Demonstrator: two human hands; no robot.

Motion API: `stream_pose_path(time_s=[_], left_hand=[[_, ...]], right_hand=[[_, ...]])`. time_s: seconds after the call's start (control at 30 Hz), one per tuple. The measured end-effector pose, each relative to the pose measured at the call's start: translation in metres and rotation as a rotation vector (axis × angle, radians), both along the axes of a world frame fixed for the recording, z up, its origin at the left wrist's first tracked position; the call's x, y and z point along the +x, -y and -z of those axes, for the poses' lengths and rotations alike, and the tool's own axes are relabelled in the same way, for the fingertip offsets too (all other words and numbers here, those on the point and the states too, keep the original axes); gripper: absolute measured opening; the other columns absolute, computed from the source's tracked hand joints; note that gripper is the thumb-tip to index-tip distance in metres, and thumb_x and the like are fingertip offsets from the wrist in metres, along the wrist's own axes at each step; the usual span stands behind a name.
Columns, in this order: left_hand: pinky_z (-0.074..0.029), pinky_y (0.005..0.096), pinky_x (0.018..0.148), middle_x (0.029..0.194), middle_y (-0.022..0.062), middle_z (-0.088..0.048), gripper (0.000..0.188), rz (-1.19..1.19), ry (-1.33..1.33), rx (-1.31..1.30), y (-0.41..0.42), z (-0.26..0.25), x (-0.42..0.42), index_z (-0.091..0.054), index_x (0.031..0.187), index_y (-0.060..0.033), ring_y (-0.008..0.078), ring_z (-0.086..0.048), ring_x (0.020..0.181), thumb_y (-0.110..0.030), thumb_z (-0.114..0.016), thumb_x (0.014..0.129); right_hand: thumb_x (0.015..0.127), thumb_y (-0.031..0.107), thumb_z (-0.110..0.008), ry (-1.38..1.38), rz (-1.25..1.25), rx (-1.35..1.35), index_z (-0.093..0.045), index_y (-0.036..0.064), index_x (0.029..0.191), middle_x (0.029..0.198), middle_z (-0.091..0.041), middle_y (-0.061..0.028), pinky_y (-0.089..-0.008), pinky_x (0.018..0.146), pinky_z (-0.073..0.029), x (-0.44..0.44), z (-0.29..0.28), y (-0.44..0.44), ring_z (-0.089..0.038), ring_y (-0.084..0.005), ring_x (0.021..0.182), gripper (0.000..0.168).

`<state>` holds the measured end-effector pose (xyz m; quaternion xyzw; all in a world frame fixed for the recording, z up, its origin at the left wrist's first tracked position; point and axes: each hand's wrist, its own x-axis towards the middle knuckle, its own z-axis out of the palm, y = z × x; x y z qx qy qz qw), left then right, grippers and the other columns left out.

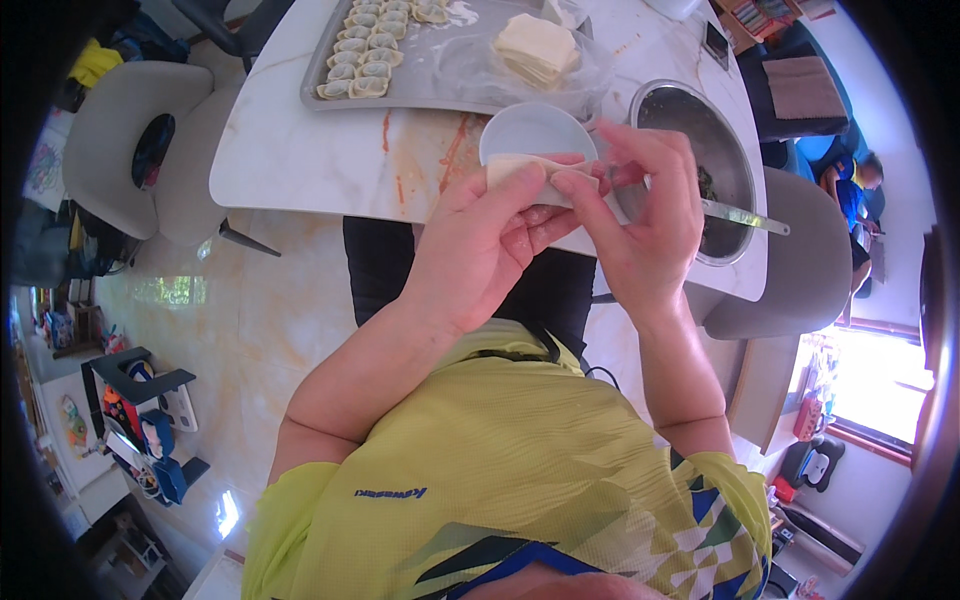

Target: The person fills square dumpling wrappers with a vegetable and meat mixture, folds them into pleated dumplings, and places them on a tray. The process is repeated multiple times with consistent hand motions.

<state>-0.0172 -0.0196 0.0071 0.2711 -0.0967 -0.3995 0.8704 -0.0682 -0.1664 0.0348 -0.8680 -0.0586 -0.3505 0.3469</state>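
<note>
Between my two hands is a folded dumpling wrapper (555,180), held near the table's front edge. My left hand (487,217) supports it from below, with the thumb on top. The thumb of my right hand (649,202) presses the wrapper's right part, while its other fingers curl above. Just beyond the wrapper stands a white bowl (536,127). A metal tray (420,82) bears rows of folded dumplings (367,52) and a stack of square wrappers (536,49) on clear plastic. Whether filling lies inside the held wrapper is hidden.
At the right, a steel bowl (742,150) holds dark green filling and a metal utensil (746,217). A phone (716,45) lies at the far right of the marble-patterned table (300,161). Grey chairs (787,262) stand around it. A person (851,184) sits farther right.
</note>
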Motion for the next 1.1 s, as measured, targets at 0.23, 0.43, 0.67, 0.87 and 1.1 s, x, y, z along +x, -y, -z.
stream_pose_path(time_s=[0.23, 0.43, 0.67, 0.87, 1.1], left_hand=[[-0.051, 0.0417, 0.098, 0.124, 0.0189, -0.06, 0.047, 0.021, -0.008, -0.051, -0.001, 0.002, 0.0, -0.045, 0.136, 0.0039, 0.0247, -0.062, 0.113, -0.03, -0.041, 0.104], [-0.051, 0.0382, 0.097, 0.122, 0.0174, -0.062, 0.041, -0.17, 0.28, 0.264, -0.002, 0.009, 0.001, -0.047, 0.133, 0.0052, 0.0231, -0.064, 0.105, -0.023, -0.046, 0.103], [-0.049, 0.0361, 0.102, 0.125, 0.0255, -0.057, 0.042, -0.193, -0.047, 0.09, -0.016, 0.01, 0.019, -0.046, 0.127, 0.014, 0.0326, -0.058, 0.118, -0.02, -0.045, 0.103], [-0.045, 0.0369, 0.106, 0.127, 0.0284, -0.055, 0.05, -0.172, -0.087, 0.011, -0.02, 0.005, 0.026, -0.043, 0.129, 0.0159, 0.0361, -0.054, 0.123, -0.027, -0.04, 0.104], [-0.043, 0.038, 0.107, 0.131, 0.0245, -0.053, 0.053, -0.145, -0.221, -0.045, -0.019, 0.005, 0.031, -0.044, 0.13, 0.0127, 0.0311, -0.054, 0.121, -0.034, -0.037, 0.105]], right_hand=[[0.08, 0.0, -0.073, -0.152, -0.088, 0.5, -0.06, 0.001, 0.117, 0.089, -0.07, -0.0048, -0.0237, 0.073, -0.049, -0.003, 0.008, -0.004, -0.061, -0.0099, 0.077, 0.039], [0.082, -0.001, -0.072, -0.098, -0.068, 0.432, -0.06, 0.001, 0.116, 0.091, -0.068, -0.0058, -0.0213, 0.067, -0.049, -0.003, 0.007, -0.008, -0.061, -0.0077, 0.075, 0.036], [0.073, -0.007, -0.062, -0.27, -0.041, -0.491, -0.066, 0.002, 0.103, 0.09, -0.055, -0.0078, -0.0334, 0.069, -0.047, -0.001, -0.017, 0.018, -0.057, -0.0209, 0.082, 0.032], [0.075, 0.004, -0.06, -0.588, -0.028, -1.067, -0.067, 0.004, 0.095, 0.093, -0.049, -0.007, -0.0371, 0.08, -0.038, 0.002, -0.003, 0.018, -0.049, -0.0241, 0.094, 0.022], [0.069, 0.002, -0.062, -0.286, -0.071, -0.828, -0.067, 0.007, 0.088, 0.089, -0.051, -0.006, -0.036, 0.072, -0.037, 0.01, -0.033, 0.011, -0.051, -0.0242, 0.088, 0.021]])
